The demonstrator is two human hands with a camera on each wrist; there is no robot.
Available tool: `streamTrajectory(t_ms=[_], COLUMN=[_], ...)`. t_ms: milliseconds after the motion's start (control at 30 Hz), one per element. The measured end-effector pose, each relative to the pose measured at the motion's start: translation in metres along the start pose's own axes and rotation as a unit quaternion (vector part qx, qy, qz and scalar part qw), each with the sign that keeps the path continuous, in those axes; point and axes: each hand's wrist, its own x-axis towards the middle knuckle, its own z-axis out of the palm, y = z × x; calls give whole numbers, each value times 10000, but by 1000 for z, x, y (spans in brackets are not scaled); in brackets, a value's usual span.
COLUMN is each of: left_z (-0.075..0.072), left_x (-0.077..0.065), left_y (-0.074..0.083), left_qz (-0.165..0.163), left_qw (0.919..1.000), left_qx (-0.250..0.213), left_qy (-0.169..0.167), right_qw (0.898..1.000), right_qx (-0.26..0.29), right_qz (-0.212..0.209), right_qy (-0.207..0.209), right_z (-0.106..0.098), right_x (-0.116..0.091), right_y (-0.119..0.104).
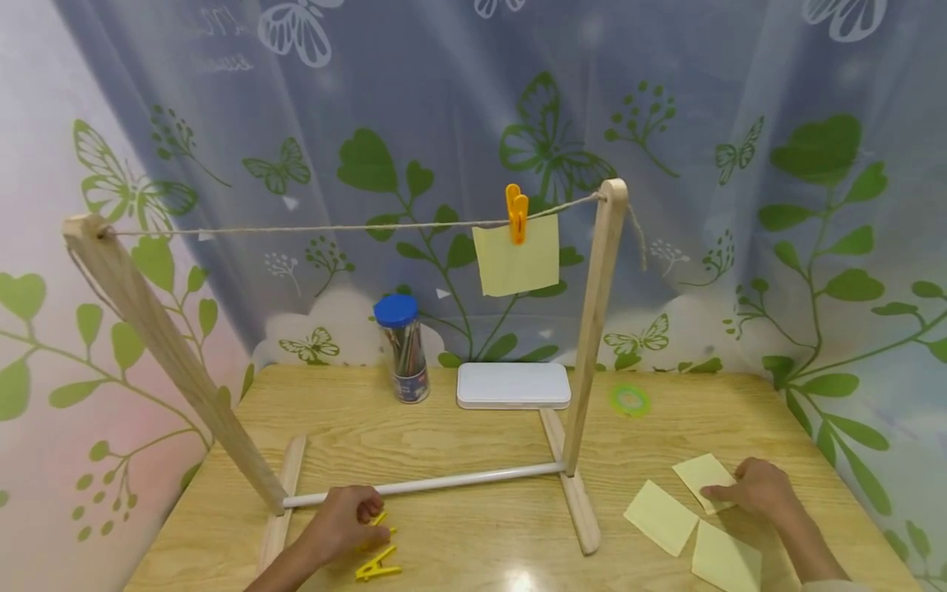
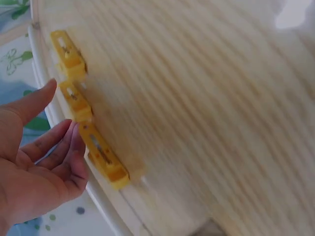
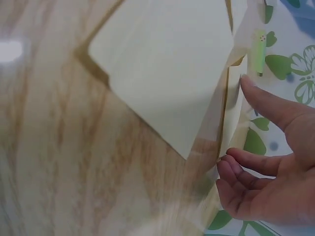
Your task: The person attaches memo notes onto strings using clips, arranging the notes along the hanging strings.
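- Our left hand (image 1: 344, 522) is lying relaxed, thumb and fingers parted around the middle one of three yellow clips (image 2: 76, 102); our right hand (image 1: 765, 489) is spreading loosely over a pale sheet (image 1: 699, 475), near two other sheets (image 1: 662, 518).
- Behind the rack's white rod (image 1: 473, 478), we are seeing a blue-lidded jar (image 1: 399, 341) holding slender sticks, near a closed white case (image 1: 514, 386).
- Tabletop (image 1: 459, 526) is stretching between the clips and the rack's right foot (image 1: 583, 518).
- Leaf-patterned curtain (image 1: 444, 123) is meeting its far edge.

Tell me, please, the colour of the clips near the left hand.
The clips are yellow; the left wrist view shows them best.
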Motion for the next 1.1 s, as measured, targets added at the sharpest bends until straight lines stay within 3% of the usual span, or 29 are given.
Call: streamTrajectory(t_ms=[200, 567, 833, 1000, 1100], left_z=[9, 16, 11, 5, 3], left_x=[3, 5, 7, 6, 6], left_y=[2, 10, 8, 9, 11], left_qz=[8, -119, 82, -148, -267], left_qw=[9998, 9960, 9974, 9980, 9977], left_qx=[175, 869, 708, 603, 606], left_qy=[27, 192, 112, -79, -148], right_qw=[9992, 9954, 9968, 9971, 9968], right_qx=[205, 896, 741, 709, 588], right_qz=[-29, 349, 43, -31, -244], right_qy=[340, 10, 288, 279, 490], right_z=[5, 0, -5, -14, -19], right_x=[-2, 1, 4, -1, -9], right_y=[-3, 3, 14, 12, 4])
